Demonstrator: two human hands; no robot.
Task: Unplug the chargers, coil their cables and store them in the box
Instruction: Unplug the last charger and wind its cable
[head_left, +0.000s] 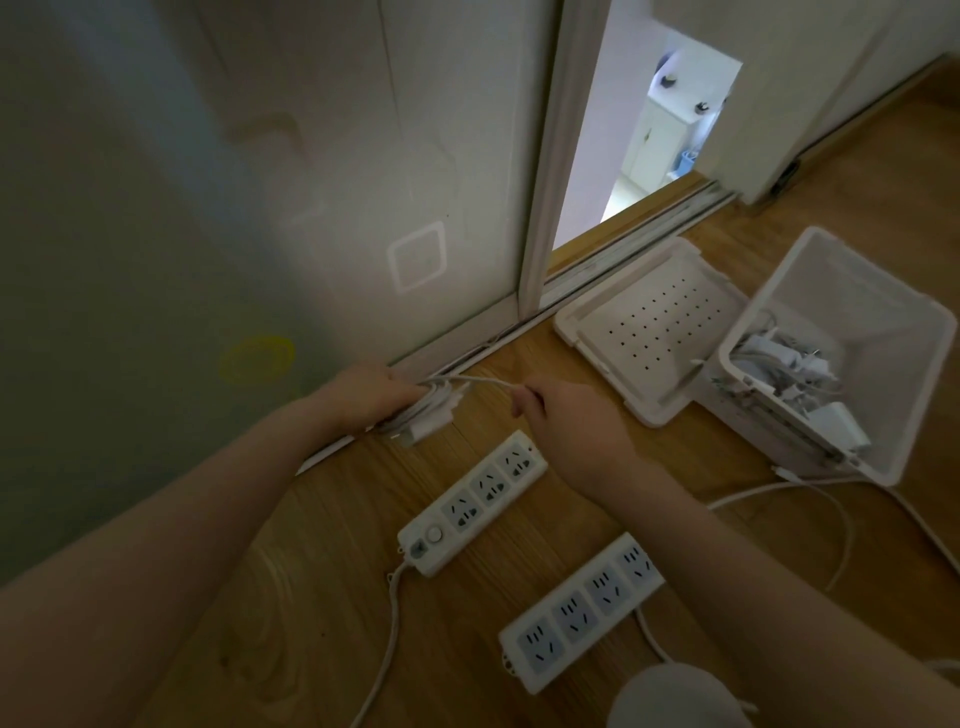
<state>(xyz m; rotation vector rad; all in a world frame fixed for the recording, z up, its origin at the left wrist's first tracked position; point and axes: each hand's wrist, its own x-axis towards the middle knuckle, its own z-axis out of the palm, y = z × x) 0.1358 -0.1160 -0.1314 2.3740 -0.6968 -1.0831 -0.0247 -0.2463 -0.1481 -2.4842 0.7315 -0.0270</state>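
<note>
My left hand (371, 397) grips a white charger (428, 421) with its cable wound around it, low by the wall's skirting. A free length of the white cable (483, 382) runs from the bundle to my right hand (566, 421), which pinches its end. Two white power strips lie on the wooden floor with nothing plugged in: one (470, 504) just below my hands, the other (582, 613) nearer to me. To the right stands the translucent white box (893, 332), holding several coiled white chargers (795, 369).
The box's white perforated lid (654, 322) lies on the floor beside it. Power-strip cords (387, 639) trail across the floor, another (810, 491) runs below the box. A white round object (675, 699) sits at the bottom edge. A sliding door track and open doorway lie behind.
</note>
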